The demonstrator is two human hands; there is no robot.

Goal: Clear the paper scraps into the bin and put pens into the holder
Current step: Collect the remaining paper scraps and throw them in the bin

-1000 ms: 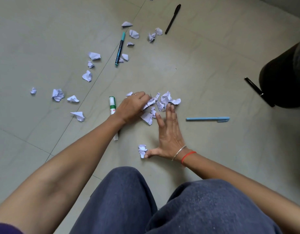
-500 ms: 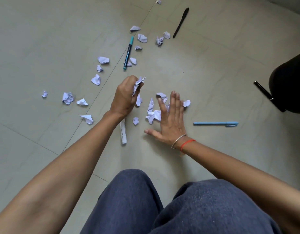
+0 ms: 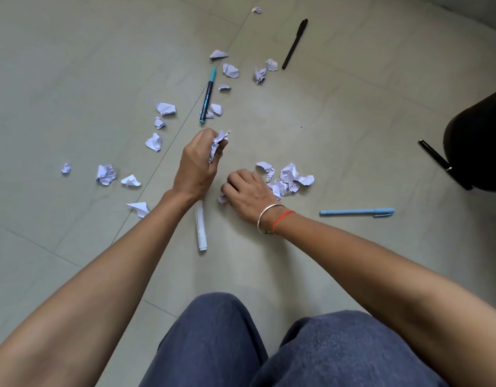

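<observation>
Head view, person seated on the tiled floor [image 3: 353, 113]. Left hand [image 3: 198, 166], raised off the floor since a second ago, has its grip closed around a wad of paper scraps [image 3: 218, 143] that juts from the fist at 12 o'clock. Right hand [image 3: 249, 191], half a second ago flat with fingers spread, is now curled over a small scrap [image 3: 222, 198] at its 9 o'clock edge; whether that grip has closed on it cannot be told. Gathering is thus under way on both sides, with nothing yet binned. A loose pile [image 3: 290, 178] lies just at 2 o'clock of the right hand; further scraps are scattered from 9 to 12 o'clock. Pens stay on the floor: white marker [image 3: 201, 229], partly under the left wrist; teal pen [image 3: 207, 96]; black pen [image 3: 294, 43]; light-blue pen [image 3: 357, 212]. At 3 o'clock a dark rounded object [image 3: 478, 141], possibly the bin, is cut off by the frame, half hiding another black pen [image 3: 434, 155]. No holder is visible.
</observation>
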